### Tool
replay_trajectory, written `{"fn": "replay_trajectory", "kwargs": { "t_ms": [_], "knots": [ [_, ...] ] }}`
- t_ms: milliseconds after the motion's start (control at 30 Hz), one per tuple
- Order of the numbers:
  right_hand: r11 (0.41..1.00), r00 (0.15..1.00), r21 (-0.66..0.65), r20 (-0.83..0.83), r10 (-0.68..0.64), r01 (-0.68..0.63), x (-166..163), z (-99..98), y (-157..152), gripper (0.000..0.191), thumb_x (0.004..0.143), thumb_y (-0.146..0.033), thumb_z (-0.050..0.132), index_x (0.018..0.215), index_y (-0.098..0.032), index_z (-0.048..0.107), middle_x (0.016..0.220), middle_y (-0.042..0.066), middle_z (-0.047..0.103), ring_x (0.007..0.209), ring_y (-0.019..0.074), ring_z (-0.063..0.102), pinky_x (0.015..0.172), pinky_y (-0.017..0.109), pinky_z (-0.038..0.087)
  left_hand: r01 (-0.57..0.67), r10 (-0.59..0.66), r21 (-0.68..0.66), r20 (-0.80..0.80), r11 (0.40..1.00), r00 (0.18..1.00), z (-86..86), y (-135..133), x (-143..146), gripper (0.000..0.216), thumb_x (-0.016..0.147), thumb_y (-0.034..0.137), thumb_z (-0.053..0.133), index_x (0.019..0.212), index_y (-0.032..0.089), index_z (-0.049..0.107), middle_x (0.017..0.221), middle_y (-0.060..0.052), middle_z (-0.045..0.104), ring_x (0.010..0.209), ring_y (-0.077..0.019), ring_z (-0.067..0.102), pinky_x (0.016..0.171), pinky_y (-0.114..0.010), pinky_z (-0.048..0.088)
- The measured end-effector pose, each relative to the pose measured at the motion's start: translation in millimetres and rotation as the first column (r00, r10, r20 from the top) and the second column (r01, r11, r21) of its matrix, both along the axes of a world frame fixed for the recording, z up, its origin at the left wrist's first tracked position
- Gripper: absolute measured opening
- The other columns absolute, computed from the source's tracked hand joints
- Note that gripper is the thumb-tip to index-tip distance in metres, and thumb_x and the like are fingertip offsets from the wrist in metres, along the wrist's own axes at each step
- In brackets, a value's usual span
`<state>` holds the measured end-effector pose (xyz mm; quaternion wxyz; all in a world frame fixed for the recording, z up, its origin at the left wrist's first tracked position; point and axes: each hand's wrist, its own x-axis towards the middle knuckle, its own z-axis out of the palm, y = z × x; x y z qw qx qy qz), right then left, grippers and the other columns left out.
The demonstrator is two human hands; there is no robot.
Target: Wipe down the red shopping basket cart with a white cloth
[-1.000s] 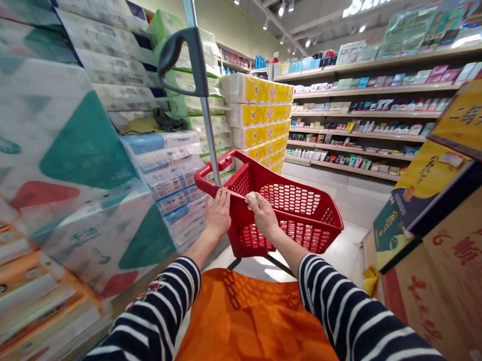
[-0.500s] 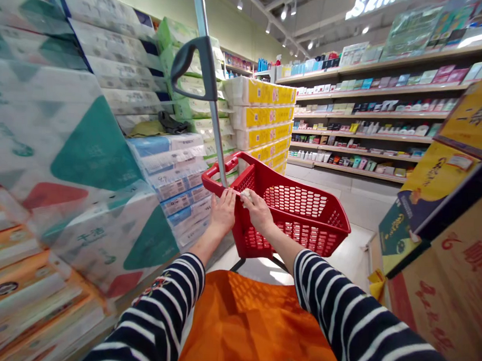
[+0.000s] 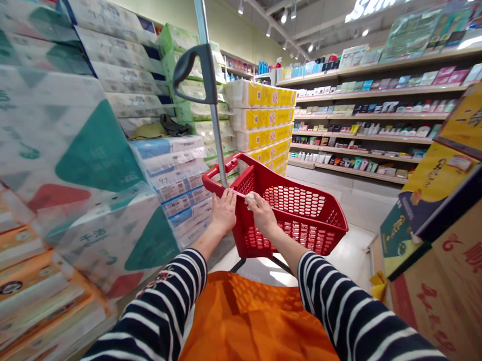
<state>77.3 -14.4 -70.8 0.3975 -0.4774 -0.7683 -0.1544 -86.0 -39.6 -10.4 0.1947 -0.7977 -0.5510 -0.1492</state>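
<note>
A red plastic shopping cart basket (image 3: 290,227) with holed walls stands before me. My left hand (image 3: 224,214) rests on its near rim with fingers stretched out flat, just below where a metal pole (image 3: 219,129) passes the handle end. Close beside it, my right hand (image 3: 264,217) is closed around a crumpled white wipe (image 3: 250,198), held at the same rim. The palm and the thumb of the left hand are mostly hidden.
Wrapped tissue packs (image 3: 96,144) are stacked high on the left, and yellow packs (image 3: 262,118) behind the cart. Shelves of cosmetics (image 3: 370,108) line the back. Cartons (image 3: 426,297) border the right side. A grey grip (image 3: 195,73) is fixed to the pole.
My right hand, with the white wipe, has shifted slightly to the right along the rim, away from the left hand. My left hand has stayed in nearly the same place.
</note>
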Motion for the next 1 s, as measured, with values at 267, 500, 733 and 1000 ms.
{"fn": "replay_trajectory", "kwargs": {
  "t_ms": [267, 500, 733, 1000],
  "knots": [
    [1.000, 1.000, -0.003, 0.025, -0.005, 0.005, 56, -18.3, -17, 0.046, 0.083, -0.005, 0.037, 0.120, -0.020, 0.059, 0.135, 0.010, 0.048, 0.117, 0.0240, 0.049, 0.099, 0.042, 0.043, 0.015, -0.015, -0.015, -0.018, 1.000, 1.000, -4.2, 3, -5, 0.073, 0.072, 0.012, 0.040, 0.144, 0.009, 0.026, 0.152, -0.011, 0.022, 0.141, -0.0230, 0.018, 0.112, -0.058, 0.008],
    [0.998, 1.000, -0.056, -0.013, -0.026, 0.026, 31, -5.1, -12, 0.048, 0.083, -0.005, 0.037, 0.125, -0.018, 0.056, 0.136, 0.013, 0.047, 0.116, 0.0261, 0.050, 0.096, 0.044, 0.045, 0.025, -0.025, -0.020, 0.015, 0.999, 1.000, -2.4, 1, -3, 0.074, 0.070, 0.014, 0.042, 0.143, 0.008, 0.028, 0.152, -0.012, 0.023, 0.141, -0.0236, 0.019, 0.112, -0.057, 0.014],
    [0.986, 0.980, 0.041, 0.123, 0.154, -0.160, -21, 30.9, 4, 0.040, 0.087, -0.008, 0.044, 0.122, -0.020, 0.058, 0.140, 0.011, 0.044, 0.126, 0.0237, 0.043, 0.103, 0.040, 0.041, -0.026, 0.026, -0.007, 0.035, 1.000, 0.999, -1.4, 6, -28, 0.066, 0.076, 0.011, 0.037, 0.142, 0.009, 0.031, 0.152, -0.012, 0.023, 0.140, -0.0249, 0.023, 0.112, -0.055, 0.016],
    [0.949, 0.922, 0.074, 0.272, 0.276, -0.306, 26, 3.2, -12, 0.039, 0.088, -0.007, 0.046, 0.121, -0.021, 0.059, 0.136, 0.009, 0.050, 0.135, 0.0224, 0.032, 0.107, 0.044, 0.038, -0.008, 0.009, -0.028, 0.051, 1.000, 0.999, -4.2, 4, -30, 0.070, 0.074, 0.013, 0.041, 0.143, 0.010, 0.027, 0.153, -0.013, 0.019, 0.140, -0.0268, 0.022, 0.111, -0.058, 0.015]
  ]
}}
